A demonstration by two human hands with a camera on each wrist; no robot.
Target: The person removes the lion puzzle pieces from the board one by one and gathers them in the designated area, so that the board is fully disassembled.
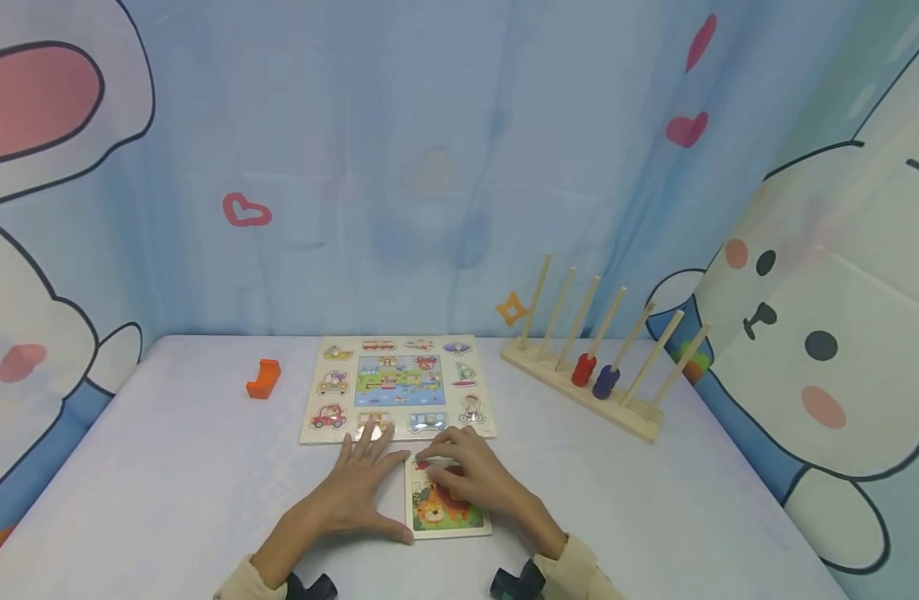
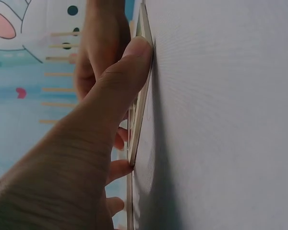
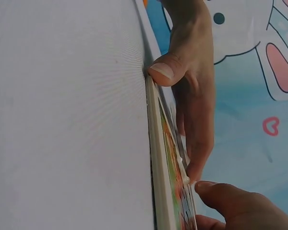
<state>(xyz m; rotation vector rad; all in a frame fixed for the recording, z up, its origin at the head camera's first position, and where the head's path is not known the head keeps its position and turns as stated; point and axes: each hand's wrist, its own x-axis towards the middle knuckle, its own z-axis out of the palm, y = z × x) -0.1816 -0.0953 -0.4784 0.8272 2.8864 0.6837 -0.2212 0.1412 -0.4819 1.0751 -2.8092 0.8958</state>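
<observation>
A small picture puzzle (image 1: pixel 450 518) with a lion on green and a pale frame lies on the table near its front. Along its left edge my left hand (image 1: pixel 362 492) is spread, thumb at the near corner and forefinger by the far corner. My right hand (image 1: pixel 470 471) reaches over the upper part of the picture, fingers bent and tips close together by a red patch. In the right wrist view the right thumb (image 3: pixel 221 194) meets the puzzle's face, where picture parts stand slightly raised. I cannot tell whether the right fingertips pinch a piece.
Just behind lies a larger wooden board (image 1: pixel 309 429) with vehicle pictures, under the left fingertips. A wooden peg rack (image 1: pixel 534 360) with a red and a dark blue bead stack stands at right. An orange block (image 1: pixel 263 380) lies at left. Printed curtains (image 1: pixel 429 167) surround the table.
</observation>
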